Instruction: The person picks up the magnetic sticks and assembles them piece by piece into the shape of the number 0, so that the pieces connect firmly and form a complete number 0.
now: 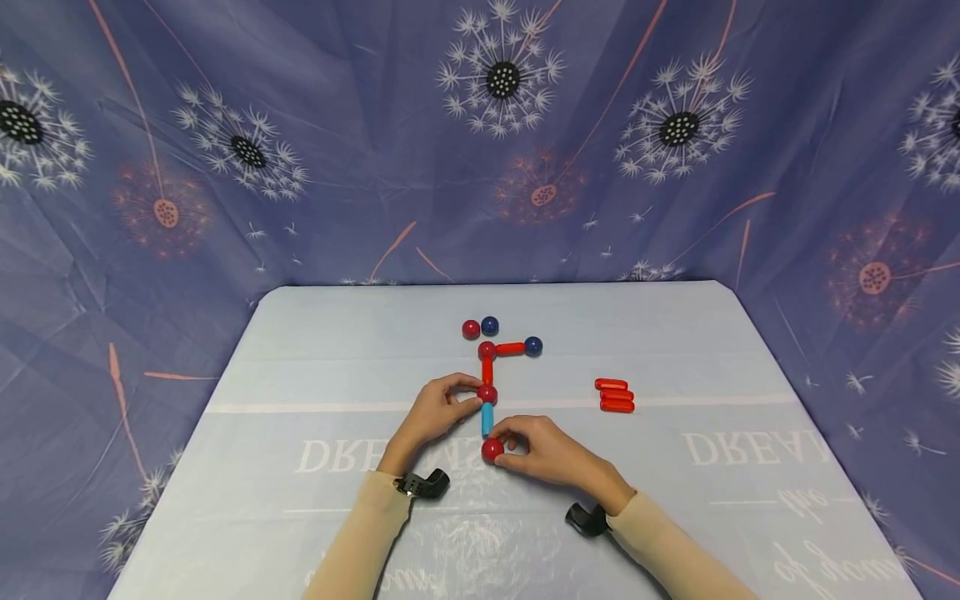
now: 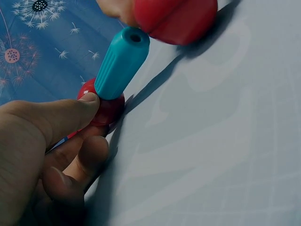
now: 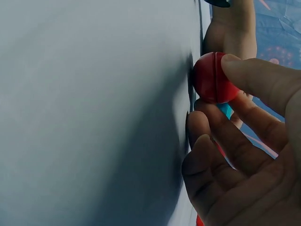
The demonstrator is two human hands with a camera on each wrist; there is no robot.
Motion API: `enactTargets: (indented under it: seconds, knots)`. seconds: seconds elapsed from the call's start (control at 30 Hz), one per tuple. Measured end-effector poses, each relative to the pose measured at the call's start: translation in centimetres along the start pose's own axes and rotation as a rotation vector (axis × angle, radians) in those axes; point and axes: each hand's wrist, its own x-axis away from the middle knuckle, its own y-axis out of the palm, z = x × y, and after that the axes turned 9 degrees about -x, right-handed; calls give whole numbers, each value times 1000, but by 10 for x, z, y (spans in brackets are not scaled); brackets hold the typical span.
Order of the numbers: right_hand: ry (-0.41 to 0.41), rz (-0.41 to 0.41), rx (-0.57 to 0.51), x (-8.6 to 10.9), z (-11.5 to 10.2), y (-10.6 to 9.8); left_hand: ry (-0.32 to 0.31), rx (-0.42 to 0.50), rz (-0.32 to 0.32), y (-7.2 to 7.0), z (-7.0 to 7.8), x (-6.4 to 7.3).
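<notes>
In the head view, both arms reach forward, the left hand [image 1: 438, 410] pinching the middle red ball [image 1: 487, 393] at its fingertips and the right hand [image 1: 546, 451] pinching the near red ball [image 1: 492, 451] between thumb and fingers, with a light-blue rod [image 1: 487, 419] between the two hands. From the left wrist, the ribbed rod extends from the ball at the left thumb's tip, a dark hole showing in its end beside the other ball. From the right wrist, the glossy near ball, ringed by a seam, sits at the right thumb's tip, the rod partly hidden behind it.
</notes>
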Motion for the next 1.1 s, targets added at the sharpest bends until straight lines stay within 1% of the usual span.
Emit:
enactTargets:
  seconds: [0.3, 0.43, 0.6, 0.73, 0.83, 1.1]
  knots:
    - [6, 16, 13, 0, -1, 0, 0, -15, 8, 0, -1, 0]
    - [-5, 14, 18, -3, -3, 2, -4, -23, 19, 0, -2, 0]
    - [-10, 7, 55, -5, -3, 4, -8, -19, 20, 1, -2, 0]
    - [6, 3, 83, -2, -2, 3, -13, -24, 22, 3, -1, 0]
    - [20, 4, 82, 0, -3, 0, -9, -26, 31, 3, -1, 1]
    - [27, 5, 86, 2, -2, -2, -1, -26, 40, 3, 0, 0]
